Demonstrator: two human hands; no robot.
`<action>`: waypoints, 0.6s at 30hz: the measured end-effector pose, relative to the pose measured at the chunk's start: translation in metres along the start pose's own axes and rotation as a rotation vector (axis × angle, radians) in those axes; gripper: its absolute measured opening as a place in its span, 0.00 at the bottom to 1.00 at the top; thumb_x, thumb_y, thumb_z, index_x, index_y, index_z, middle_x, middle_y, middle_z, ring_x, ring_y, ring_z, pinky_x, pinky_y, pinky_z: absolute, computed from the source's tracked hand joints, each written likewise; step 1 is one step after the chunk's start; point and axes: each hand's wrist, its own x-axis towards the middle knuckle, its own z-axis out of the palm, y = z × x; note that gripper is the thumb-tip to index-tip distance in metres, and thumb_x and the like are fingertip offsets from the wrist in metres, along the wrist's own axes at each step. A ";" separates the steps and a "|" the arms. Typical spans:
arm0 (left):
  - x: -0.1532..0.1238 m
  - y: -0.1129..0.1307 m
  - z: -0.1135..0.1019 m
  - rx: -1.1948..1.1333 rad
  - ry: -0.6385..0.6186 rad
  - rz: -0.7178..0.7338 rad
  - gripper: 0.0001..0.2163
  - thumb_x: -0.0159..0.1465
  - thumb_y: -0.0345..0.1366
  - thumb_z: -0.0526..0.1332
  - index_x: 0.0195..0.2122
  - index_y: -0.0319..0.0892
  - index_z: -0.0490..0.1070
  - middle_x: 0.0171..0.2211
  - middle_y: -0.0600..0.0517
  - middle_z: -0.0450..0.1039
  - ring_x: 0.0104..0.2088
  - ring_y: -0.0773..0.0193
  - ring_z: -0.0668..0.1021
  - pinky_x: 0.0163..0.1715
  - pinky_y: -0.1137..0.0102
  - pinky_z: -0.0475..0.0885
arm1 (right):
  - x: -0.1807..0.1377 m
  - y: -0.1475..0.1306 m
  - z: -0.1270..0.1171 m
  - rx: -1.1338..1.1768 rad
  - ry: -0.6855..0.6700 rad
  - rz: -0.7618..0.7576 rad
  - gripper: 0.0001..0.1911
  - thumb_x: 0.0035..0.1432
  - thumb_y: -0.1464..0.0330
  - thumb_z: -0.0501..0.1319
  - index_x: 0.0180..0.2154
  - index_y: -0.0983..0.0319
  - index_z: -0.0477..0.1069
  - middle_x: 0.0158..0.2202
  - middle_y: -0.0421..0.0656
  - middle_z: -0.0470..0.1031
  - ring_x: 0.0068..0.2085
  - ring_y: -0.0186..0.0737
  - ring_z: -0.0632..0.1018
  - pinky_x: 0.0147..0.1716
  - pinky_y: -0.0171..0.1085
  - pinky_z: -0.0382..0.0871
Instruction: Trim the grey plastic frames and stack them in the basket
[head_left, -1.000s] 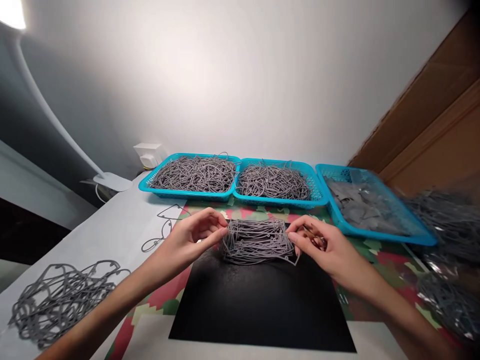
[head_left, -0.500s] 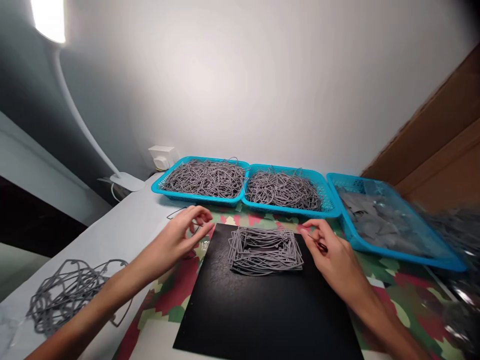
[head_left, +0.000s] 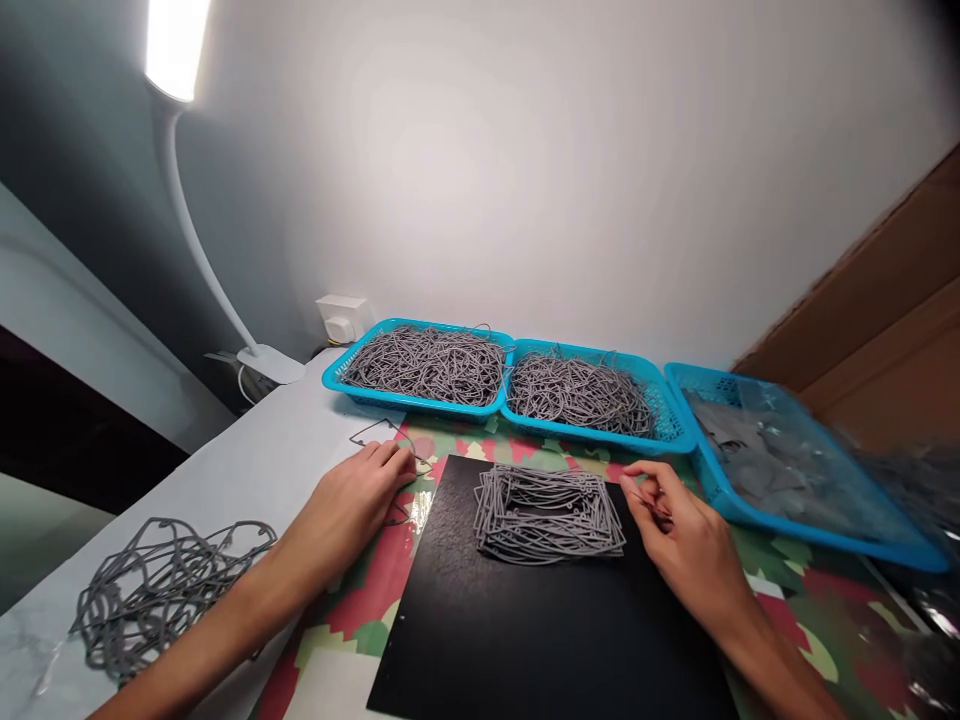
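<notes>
My left hand (head_left: 364,505) rests on the patterned cover left of the black board (head_left: 540,630). Its fingers are curled together on a thin grey bent frame (head_left: 371,428), which shows beyond the knuckles and is partly hidden beneath the hand. At the board's right edge, my right hand (head_left: 682,535) is closed, thumb against forefinger. A thin dark tool (head_left: 658,508) shows within its fingers; its kind cannot be made out. Between the hands, a stack of grey rectangular frames (head_left: 551,550) lies on the board, layered around an open middle.
Two blue baskets (head_left: 411,400) (head_left: 600,432) heaped with grey frames stand along the wall. To the right, another blue basket (head_left: 810,538) holds flat grey pieces under clear plastic. Loose tangled frames (head_left: 165,590) lie at left. A lit lamp (head_left: 191,230) stands behind them.
My left hand has lowered, and its spread fingers have closed on the thin grey frame. My right hand stays beside the stack. The whole view has shifted slightly.
</notes>
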 end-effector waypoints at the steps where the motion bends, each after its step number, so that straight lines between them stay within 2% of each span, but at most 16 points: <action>1: 0.000 0.000 0.001 0.015 0.000 0.004 0.12 0.79 0.36 0.51 0.39 0.46 0.69 0.39 0.46 0.76 0.37 0.51 0.77 0.37 0.61 0.69 | 0.000 -0.001 -0.001 0.007 0.020 0.004 0.13 0.80 0.55 0.58 0.50 0.55 0.74 0.30 0.37 0.72 0.28 0.41 0.75 0.30 0.36 0.69; 6: -0.001 -0.006 -0.007 -0.041 -0.014 -0.028 0.15 0.82 0.43 0.48 0.38 0.46 0.65 0.36 0.47 0.73 0.34 0.53 0.75 0.37 0.60 0.70 | 0.000 -0.002 -0.004 0.044 0.096 0.017 0.13 0.79 0.56 0.59 0.49 0.56 0.75 0.33 0.40 0.76 0.29 0.40 0.77 0.31 0.36 0.72; 8: 0.003 -0.004 -0.022 -0.181 -0.014 -0.095 0.17 0.83 0.48 0.47 0.40 0.46 0.65 0.35 0.50 0.72 0.33 0.56 0.74 0.35 0.62 0.71 | 0.000 -0.004 -0.005 0.064 0.120 0.017 0.13 0.79 0.55 0.59 0.48 0.56 0.76 0.35 0.41 0.78 0.31 0.42 0.80 0.33 0.37 0.74; 11: 0.011 0.008 -0.058 -0.431 0.015 -0.154 0.20 0.82 0.56 0.49 0.43 0.46 0.67 0.36 0.50 0.72 0.36 0.57 0.75 0.35 0.64 0.73 | -0.003 -0.017 -0.010 0.208 0.123 0.075 0.14 0.77 0.53 0.62 0.47 0.56 0.77 0.36 0.42 0.79 0.32 0.41 0.80 0.34 0.37 0.76; 14: 0.015 0.033 -0.093 -0.582 0.049 -0.131 0.19 0.80 0.58 0.55 0.46 0.47 0.69 0.36 0.50 0.72 0.37 0.57 0.76 0.36 0.64 0.75 | -0.009 -0.042 -0.024 0.482 -0.049 0.155 0.16 0.75 0.50 0.64 0.50 0.54 0.78 0.37 0.41 0.78 0.32 0.39 0.79 0.30 0.33 0.75; 16: 0.013 0.055 -0.107 -0.671 0.055 -0.118 0.15 0.80 0.55 0.59 0.51 0.49 0.70 0.36 0.51 0.74 0.38 0.57 0.78 0.36 0.65 0.76 | -0.013 -0.063 -0.036 0.634 -0.237 0.098 0.19 0.73 0.48 0.66 0.55 0.51 0.79 0.43 0.42 0.77 0.33 0.38 0.77 0.30 0.33 0.74; 18: 0.008 0.078 -0.111 -0.758 0.041 -0.103 0.13 0.80 0.52 0.61 0.54 0.51 0.70 0.36 0.52 0.75 0.37 0.58 0.79 0.35 0.67 0.77 | -0.016 -0.083 -0.044 0.752 -0.390 0.031 0.24 0.71 0.44 0.67 0.61 0.47 0.79 0.51 0.43 0.76 0.34 0.36 0.74 0.33 0.34 0.75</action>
